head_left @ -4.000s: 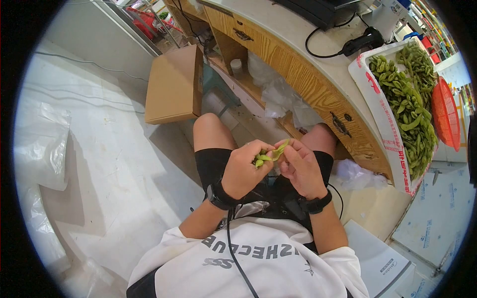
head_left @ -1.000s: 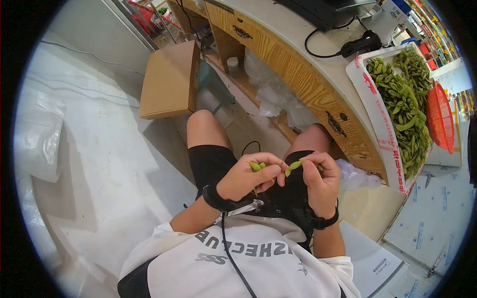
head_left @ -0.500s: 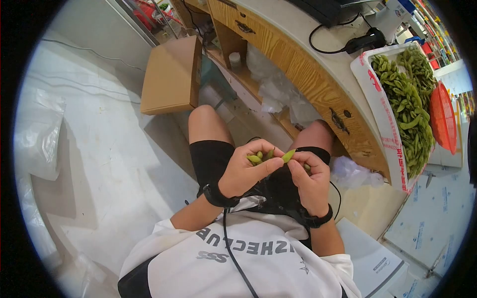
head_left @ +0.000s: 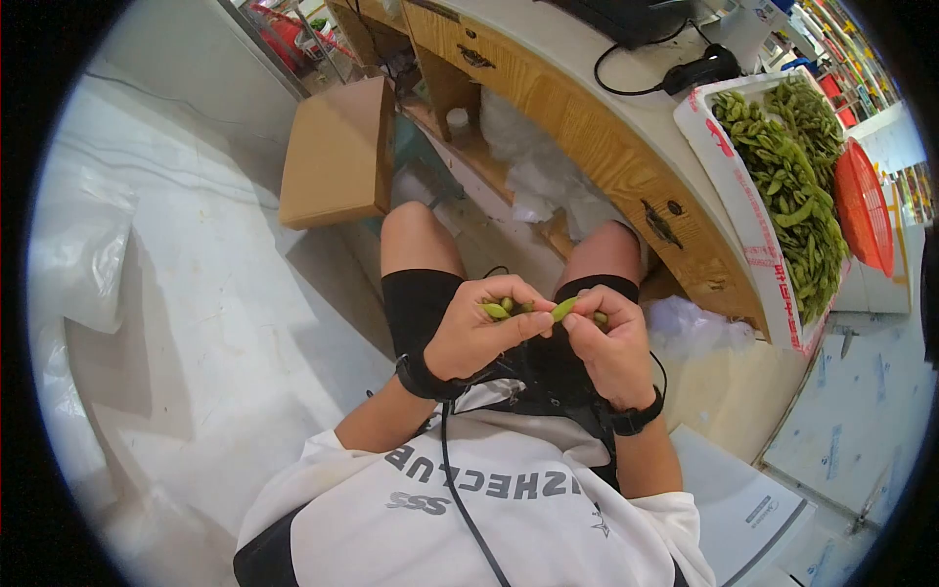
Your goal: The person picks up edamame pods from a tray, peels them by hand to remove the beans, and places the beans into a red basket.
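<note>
A green edamame pod (head_left: pixel 563 309) is pinched between both hands above my lap. My left hand (head_left: pixel 487 328) is closed, with more pods (head_left: pixel 497 311) tucked in its curled fingers and its thumb against one end of the middle pod. The other end is gripped by the thumb and forefinger of my right hand (head_left: pixel 611 347), also closed, with a bit of green showing among its fingers. On the counter at the right stands a white foam box (head_left: pixel 729 176) heaped with edamame pods (head_left: pixel 787 196).
A red plastic basket (head_left: pixel 865 207) leans at the foam box's right side. The wooden desk (head_left: pixel 587 137) curves in front of my knees, with plastic bags beneath. A cardboard box (head_left: pixel 337 152) stands ahead on the left. A black cable (head_left: pixel 460 499) runs down my shirt.
The view has shifted slightly, so the foam box and desk sit a little further left and higher. Both hands keep their pinch on the middle pod, nearly in place.
</note>
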